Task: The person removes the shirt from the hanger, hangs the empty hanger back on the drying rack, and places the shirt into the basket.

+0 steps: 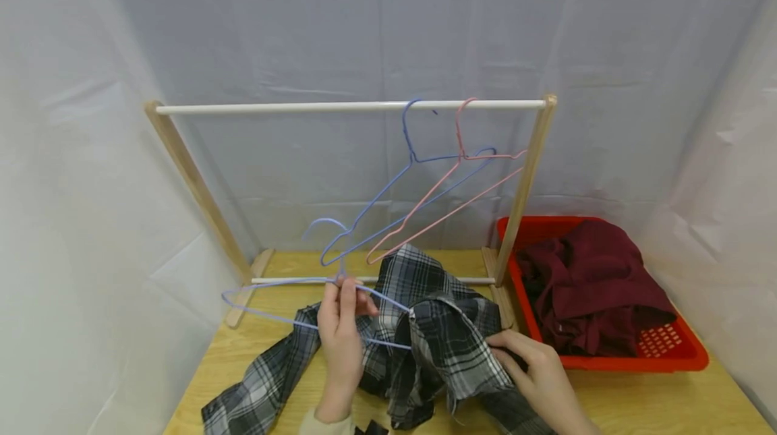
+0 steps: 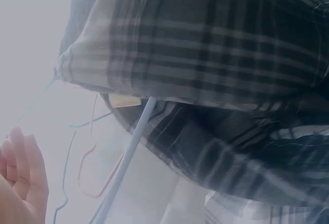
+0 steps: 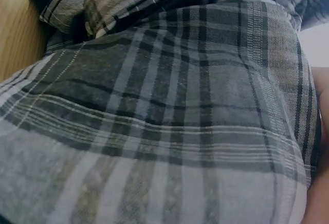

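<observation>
In the head view my left hand [image 1: 342,340] pinches a pale blue wire hanger [image 1: 267,282] just below its hook. One end of the hanger goes into a black, grey and white plaid shirt [image 1: 446,340]. My right hand [image 1: 534,371] grips the shirt's edge on the right, its fingertips partly covered by the cloth. A sleeve spreads over the tabletop to the left. The left wrist view shows the hanger bar [image 2: 128,157] running in under the collar, beside a small pale label [image 2: 125,100]. Plaid cloth [image 3: 169,106] fills most of the right wrist view.
Behind the hands stands a wooden rack with a white rail [image 1: 303,108]. A blue hanger [image 1: 408,135] and a pink hanger [image 1: 459,135] hang toward its right end. To the right, a red plastic basket [image 1: 688,351] holds maroon clothing [image 1: 595,280]. White sheeting surrounds the wooden table [image 1: 212,367].
</observation>
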`<state>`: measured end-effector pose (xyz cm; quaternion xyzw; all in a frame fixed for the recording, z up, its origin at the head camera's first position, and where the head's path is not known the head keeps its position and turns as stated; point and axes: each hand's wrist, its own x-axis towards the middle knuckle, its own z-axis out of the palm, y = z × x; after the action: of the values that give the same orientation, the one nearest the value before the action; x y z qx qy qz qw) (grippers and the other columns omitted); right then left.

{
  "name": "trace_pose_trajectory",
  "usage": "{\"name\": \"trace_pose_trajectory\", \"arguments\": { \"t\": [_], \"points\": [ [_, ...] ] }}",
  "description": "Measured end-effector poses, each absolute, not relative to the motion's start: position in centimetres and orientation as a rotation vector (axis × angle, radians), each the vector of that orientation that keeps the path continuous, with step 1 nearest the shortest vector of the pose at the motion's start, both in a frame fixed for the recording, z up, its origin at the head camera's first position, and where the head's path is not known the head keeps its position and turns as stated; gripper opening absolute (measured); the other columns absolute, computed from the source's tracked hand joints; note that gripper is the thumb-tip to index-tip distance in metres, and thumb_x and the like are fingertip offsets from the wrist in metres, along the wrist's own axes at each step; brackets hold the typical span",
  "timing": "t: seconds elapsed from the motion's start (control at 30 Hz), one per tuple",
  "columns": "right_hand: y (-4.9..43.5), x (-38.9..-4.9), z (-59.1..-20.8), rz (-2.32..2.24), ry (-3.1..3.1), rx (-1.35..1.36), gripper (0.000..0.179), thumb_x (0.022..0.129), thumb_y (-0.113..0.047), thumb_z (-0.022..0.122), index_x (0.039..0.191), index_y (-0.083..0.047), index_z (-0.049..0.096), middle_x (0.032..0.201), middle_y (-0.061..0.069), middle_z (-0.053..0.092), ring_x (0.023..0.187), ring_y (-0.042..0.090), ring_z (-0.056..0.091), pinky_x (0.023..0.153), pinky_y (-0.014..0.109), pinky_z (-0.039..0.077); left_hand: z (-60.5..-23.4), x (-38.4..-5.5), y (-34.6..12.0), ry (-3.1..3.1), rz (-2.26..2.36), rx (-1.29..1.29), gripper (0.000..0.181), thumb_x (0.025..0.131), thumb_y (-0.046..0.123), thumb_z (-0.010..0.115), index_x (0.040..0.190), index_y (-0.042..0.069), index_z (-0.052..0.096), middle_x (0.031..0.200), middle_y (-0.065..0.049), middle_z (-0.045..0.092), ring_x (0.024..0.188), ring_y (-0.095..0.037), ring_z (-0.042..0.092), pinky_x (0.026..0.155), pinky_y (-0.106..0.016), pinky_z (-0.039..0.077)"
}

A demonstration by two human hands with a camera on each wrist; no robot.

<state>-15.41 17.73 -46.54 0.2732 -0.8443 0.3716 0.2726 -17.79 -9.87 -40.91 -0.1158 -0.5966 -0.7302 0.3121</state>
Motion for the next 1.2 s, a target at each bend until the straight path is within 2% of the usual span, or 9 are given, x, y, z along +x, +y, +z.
{"name": "trace_pose_trajectory", "arguments": {
  "t": [0.1,0.3,0.47,0.6,0.77,0.93,1.03,1.2],
  "points": [
    [17.7,-15.5,-46.7,1.032,-2.239,0.752,0.043,0.073,0.011,0.081,0.101,-0.021,0.074,0.096,-0.01,0.074,0.083,0.005,0.07,0.078,0.01,0.05,-40.7,-17.8,-10.4,-1.53,-1.908,-0.326,0.033,0.111,0.009,0.037,0.097,-0.02,0.045,0.079,0.0,0.057,0.061,-0.008,0.058,0.057,-0.024,0.054],
    [17.8,-15.4,-46.9,1.049,-2.215,0.717,0.043,0.071,0.011,0.082,0.101,-0.019,0.075,0.096,-0.009,0.074,0.083,0.006,0.071,0.078,0.009,0.05,-40.2,-18.2,-12.4,-1.515,-1.919,-0.282,0.031,0.111,0.014,0.038,0.097,-0.01,0.051,0.081,0.001,0.06,0.061,-0.008,0.06,0.058,-0.023,0.054],
    [17.9,-15.3,-46.8,1.041,-2.247,0.676,0.04,0.073,0.009,0.082,0.1,-0.019,0.076,0.096,-0.009,0.075,0.083,0.006,0.071,0.078,0.009,0.05,-39.6,-18.4,-14.7,-1.555,-1.908,-0.238,0.03,0.111,0.017,0.039,0.098,-0.006,0.053,0.086,-0.002,0.065,0.063,-0.009,0.062,0.06,-0.022,0.055],
    [17.9,-15.2,-46.7,1.043,-2.268,0.657,0.037,0.075,0.007,0.082,0.1,-0.019,0.077,0.095,-0.008,0.075,0.083,0.005,0.071,0.077,0.01,0.05,-39.3,-18.4,-16.5,-1.55,-1.907,-0.229,0.031,0.111,0.018,0.04,0.097,-0.006,0.053,0.085,-0.004,0.067,0.059,-0.01,0.063,0.058,-0.023,0.054],
    [18.0,-15.3,-46.9,1.043,-2.3,0.638,0.035,0.076,0.005,0.082,0.101,-0.02,0.077,0.096,-0.01,0.075,0.083,0.004,0.07,0.076,0.011,0.051,-39.1,-18.3,-18.4,-1.589,-1.897,-0.154,0.024,0.11,0.017,0.043,0.1,-0.001,0.056,0.082,-0.003,0.064,0.059,-0.009,0.058,0.057,-0.019,0.051],
    [18.1,-15.3,-47.2,1.029,-2.312,0.635,0.034,0.076,0.005,0.082,0.1,-0.019,0.077,0.096,-0.013,0.074,0.082,0.004,0.07,0.076,0.01,0.05,-39.1,-18.0,-19.9,-1.723,-1.834,-0.072,0.018,0.11,0.014,0.042,0.104,0.008,0.058,0.076,-0.006,0.056,0.063,-0.007,0.048,0.056,-0.016,0.045],
    [18.2,-15.3,-47.4,1.02,-2.303,0.648,0.033,0.074,0.006,0.083,0.099,-0.016,0.077,0.095,-0.012,0.074,0.082,0.004,0.07,0.077,0.009,0.049,-39.2,-17.8,-20.6,-1.806,-1.789,-0.047,0.02,0.11,0.012,0.039,0.106,0.006,0.058,0.074,-0.006,0.052,0.062,-0.007,0.045,0.056,-0.018,0.045],
    [18.1,-15.3,-47.3,1.017,-2.301,0.652,0.032,0.074,0.007,0.082,0.098,-0.014,0.077,0.094,-0.009,0.075,0.082,0.004,0.07,0.077,0.008,0.049,-38.9,-17.5,-21.5,-1.849,-1.778,-0.031,0.025,0.11,0.013,0.039,0.109,-0.003,0.058,0.07,-0.001,0.046,0.061,-0.008,0.045,0.055,-0.019,0.046]
  ]
}}
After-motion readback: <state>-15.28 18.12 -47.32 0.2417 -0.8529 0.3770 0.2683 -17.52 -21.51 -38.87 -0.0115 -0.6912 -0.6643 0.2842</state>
